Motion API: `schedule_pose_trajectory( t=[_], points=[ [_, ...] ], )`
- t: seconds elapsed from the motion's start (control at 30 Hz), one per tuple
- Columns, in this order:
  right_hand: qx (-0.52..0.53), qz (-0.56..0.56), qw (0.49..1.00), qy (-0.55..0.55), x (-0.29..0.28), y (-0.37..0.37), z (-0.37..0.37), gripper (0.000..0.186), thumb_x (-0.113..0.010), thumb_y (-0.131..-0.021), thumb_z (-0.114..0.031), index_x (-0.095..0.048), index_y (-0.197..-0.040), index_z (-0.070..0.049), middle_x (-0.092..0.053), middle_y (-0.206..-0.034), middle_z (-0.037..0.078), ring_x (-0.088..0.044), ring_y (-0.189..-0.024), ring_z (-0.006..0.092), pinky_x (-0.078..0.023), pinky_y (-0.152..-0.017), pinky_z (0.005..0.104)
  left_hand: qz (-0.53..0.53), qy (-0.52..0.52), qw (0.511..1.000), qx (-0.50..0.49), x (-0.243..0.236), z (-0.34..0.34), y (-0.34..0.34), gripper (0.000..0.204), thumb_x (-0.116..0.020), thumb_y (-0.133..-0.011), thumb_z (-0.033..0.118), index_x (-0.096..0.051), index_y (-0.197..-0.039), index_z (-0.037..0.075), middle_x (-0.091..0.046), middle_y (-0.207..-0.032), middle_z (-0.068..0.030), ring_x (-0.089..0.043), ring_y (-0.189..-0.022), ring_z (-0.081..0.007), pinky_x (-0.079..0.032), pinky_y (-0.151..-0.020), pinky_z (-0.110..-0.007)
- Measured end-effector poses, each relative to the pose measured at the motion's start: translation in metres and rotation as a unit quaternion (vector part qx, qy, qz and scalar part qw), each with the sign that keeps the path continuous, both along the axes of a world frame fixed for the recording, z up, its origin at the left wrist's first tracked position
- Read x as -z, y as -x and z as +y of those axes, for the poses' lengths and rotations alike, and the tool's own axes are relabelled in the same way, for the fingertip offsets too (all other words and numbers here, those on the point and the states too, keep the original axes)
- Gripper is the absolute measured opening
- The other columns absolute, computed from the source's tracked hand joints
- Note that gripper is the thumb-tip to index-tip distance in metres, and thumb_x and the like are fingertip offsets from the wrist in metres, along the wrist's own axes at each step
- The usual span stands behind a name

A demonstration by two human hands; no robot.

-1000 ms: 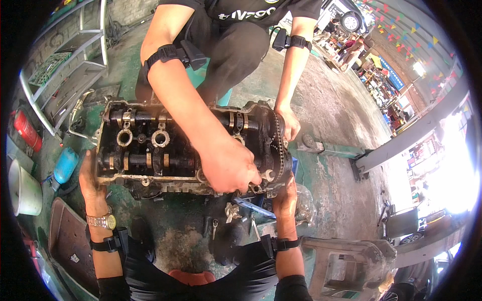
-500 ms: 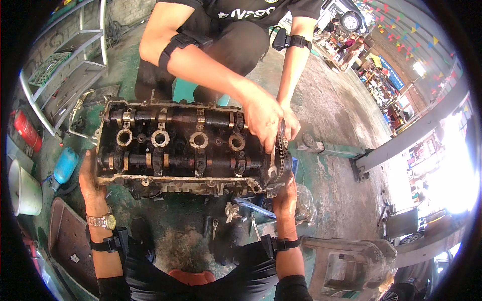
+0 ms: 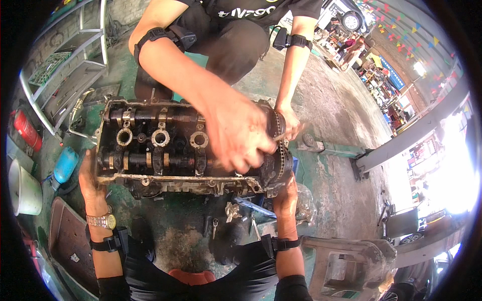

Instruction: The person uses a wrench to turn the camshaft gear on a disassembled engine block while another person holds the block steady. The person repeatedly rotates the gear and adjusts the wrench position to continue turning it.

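Observation:
An oily engine cylinder head (image 3: 181,179) with two camshafts lies crosswise before me. My left hand (image 3: 90,175) is closed against its left end, the fingers partly hidden behind the edge. At the opposite end my right hand (image 3: 285,198) grips the lower corner below the timing chain (image 3: 282,155). A co-worker crouches across from me. One of that person's hands (image 3: 238,133), blurred, is over the right part of the camshafts and covers them. The other hand (image 3: 288,123) stays by the chain. What the blurred hand holds is hard to make out.
On the floor below the head lie a blue-and-white strip (image 3: 255,206) and a wrench (image 3: 215,228). A brown tray (image 3: 63,236), white bucket (image 3: 25,188), blue canister (image 3: 65,165) and red extinguisher (image 3: 27,130) stand left. A grey casting (image 3: 346,271) sits right.
The co-worker's blurred hand has swung left and toward me from the chain end, covering the rightmost round port. A wrench head seen there before is now hidden. My hands keep their places.

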State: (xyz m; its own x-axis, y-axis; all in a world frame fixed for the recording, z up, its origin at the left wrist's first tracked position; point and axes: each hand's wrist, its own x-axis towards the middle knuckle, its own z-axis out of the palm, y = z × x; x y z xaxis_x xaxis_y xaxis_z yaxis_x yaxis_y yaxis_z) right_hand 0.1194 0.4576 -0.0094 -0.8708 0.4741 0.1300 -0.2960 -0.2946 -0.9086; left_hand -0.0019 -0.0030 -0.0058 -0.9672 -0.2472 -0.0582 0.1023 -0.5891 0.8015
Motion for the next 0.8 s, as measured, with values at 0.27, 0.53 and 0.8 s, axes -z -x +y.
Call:
schedule_pose_trajectory(
  t=[0.27,0.53,0.8],
  points=[
    [0.006,0.003,1.000,-0.010,0.0030,0.0004,0.0019,0.074,-0.055,-0.088,-0.041,-0.026,-0.136,0.008,-0.044,-0.131,0.016,-0.044,-0.119,0.0232,-0.032,-0.102,0.0348,-0.002,0.000,1.000,-0.006,0.0006,-0.0005,0.0006,0.046,-0.052,-0.091,0.031,-0.052,-0.118,-0.006,-0.058,-0.111,-0.0137,-0.058,-0.093,-0.0225,-0.046,-0.081,-0.034],
    [-0.012,0.014,1.000,-0.007,0.0001,0.0000,0.0004,0.076,-0.056,-0.088,-0.043,-0.026,-0.136,0.008,-0.043,-0.132,0.017,-0.042,-0.121,0.0241,-0.030,-0.103,0.0354,-0.003,0.007,1.000,-0.009,-0.0010,0.0008,0.0003,0.047,-0.053,-0.090,0.032,-0.052,-0.118,-0.006,-0.059,-0.111,-0.0135,-0.058,-0.092,-0.0219,-0.046,-0.080,-0.033],
    [-0.007,0.010,1.000,-0.012,-0.0022,-0.0002,-0.0014,0.076,-0.056,-0.087,-0.042,-0.026,-0.136,0.008,-0.043,-0.132,0.017,-0.042,-0.121,0.0249,-0.030,-0.103,0.0364,0.004,0.013,1.000,-0.011,-0.0001,0.0012,-0.0006,0.046,-0.053,-0.090,0.031,-0.053,-0.117,-0.006,-0.060,-0.109,-0.0127,-0.058,-0.089,-0.0205,-0.047,-0.077,-0.031]
  ],
)
